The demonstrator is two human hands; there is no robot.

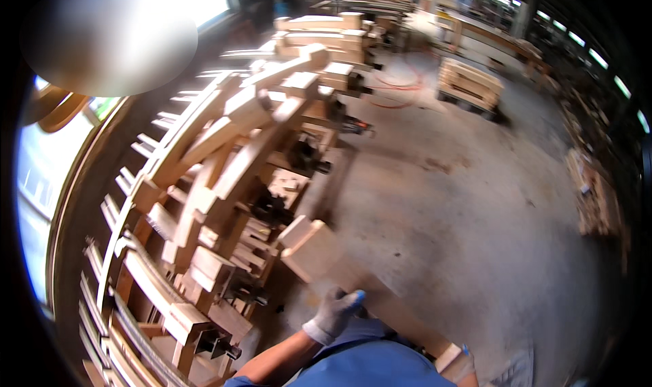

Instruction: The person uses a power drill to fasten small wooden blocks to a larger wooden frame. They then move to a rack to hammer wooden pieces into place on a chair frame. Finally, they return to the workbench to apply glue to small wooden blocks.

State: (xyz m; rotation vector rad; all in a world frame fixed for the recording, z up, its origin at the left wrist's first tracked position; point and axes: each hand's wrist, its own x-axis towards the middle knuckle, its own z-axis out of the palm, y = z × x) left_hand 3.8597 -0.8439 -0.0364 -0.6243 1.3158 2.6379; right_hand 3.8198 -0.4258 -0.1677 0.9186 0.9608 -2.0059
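A long, thick wooden beam (380, 295) lies slantwise in front of my body, with a notched block-like end at its far left. My left hand (331, 318), in a pale glove with blue fingertips, is closed on the beam's near side around its middle. At the beam's lower right end is my right hand (464, 365), also gloved, partly cut off by the lower edge; its fingers seem wrapped round the end. Motion blurs the beam and hands.
To the left runs a long rack (224, 176) of wooden beams and frames with dark metal clamps (272, 210) jutting toward the aisle. Ahead stand a low wood stack (470, 85) and a red hose (401, 87) on the concrete floor (462, 204). Timber (594, 190) lines the right side.
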